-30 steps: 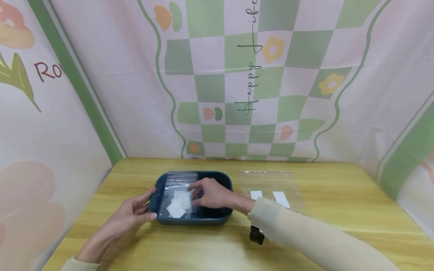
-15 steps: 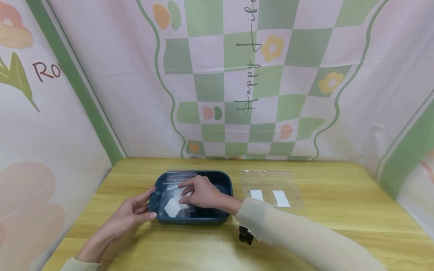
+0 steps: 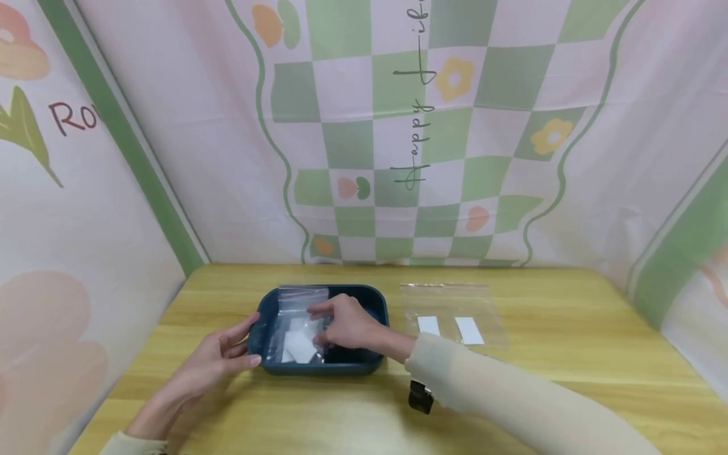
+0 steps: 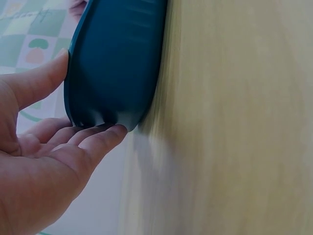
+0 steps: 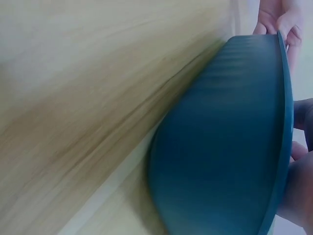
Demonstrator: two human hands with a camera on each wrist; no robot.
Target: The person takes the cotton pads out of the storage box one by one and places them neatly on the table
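Observation:
A dark teal plastic bin (image 3: 352,368) sits on the wooden table. Inside its left half lies clear zip bag material (image 3: 303,297) with several white squares (image 3: 300,347) showing through. My left hand (image 3: 218,360) touches the bin's left end, thumb toward the near corner and fingers toward the far one. In the left wrist view, the thumb lies at the rim and the fairly straight fingers rest against the end wall. My right hand (image 3: 349,325) reaches into the bin over the bag, index finger and thumb apart, with the thumb tip beside a white square. Its other fingertips are partly hidden.
Right of the bin, a clear zip bag (image 3: 446,300) lies flat with two white rectangles (image 3: 469,330) on or in it, partly behind the right sleeve (image 3: 483,373). A patterned curtain (image 3: 392,227) rises behind the table's back edge.
My right hand shifts left over the bag, then back a little to the right. The white squares and bag in the bin shift too. My left hand keeps its place on the bin.

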